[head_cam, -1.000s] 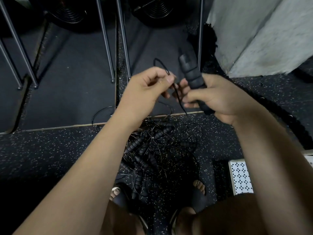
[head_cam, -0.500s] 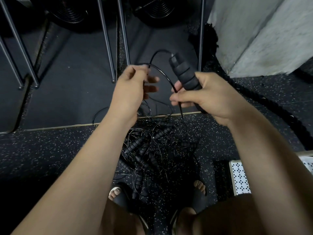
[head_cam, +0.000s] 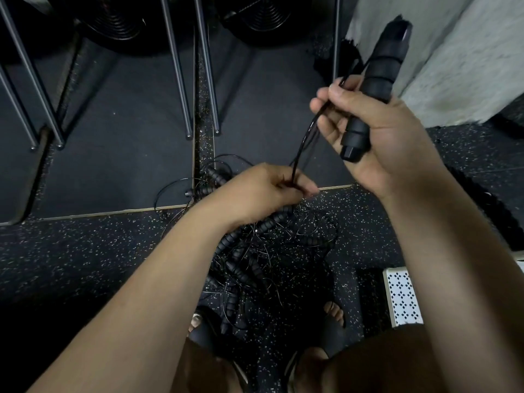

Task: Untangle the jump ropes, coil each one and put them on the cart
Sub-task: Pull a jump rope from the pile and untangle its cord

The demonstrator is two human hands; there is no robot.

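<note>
A tangled pile of black jump ropes (head_cam: 263,251) with ribbed foam handles lies on the speckled floor between my feet. My right hand (head_cam: 377,137) grips one black foam handle (head_cam: 377,78), held upright at the upper right, with the thin cord looped under its thumb. That black cord (head_cam: 304,140) runs taut down and left to my left hand (head_cam: 269,191), which pinches it just above the pile. My left forearm hides part of the tangle.
Metal rack legs (head_cam: 181,80) stand on dark mats ahead. A grey concrete wall (head_cam: 459,52) rises at the upper right. A thick black battle rope (head_cam: 487,205) lies at the right. A white perforated surface (head_cam: 402,296) shows at the lower right, possibly the cart.
My right hand rose up and right with the handle. My left hand dropped toward the pile and now pinches the cord, which is drawn taut between the hands.
</note>
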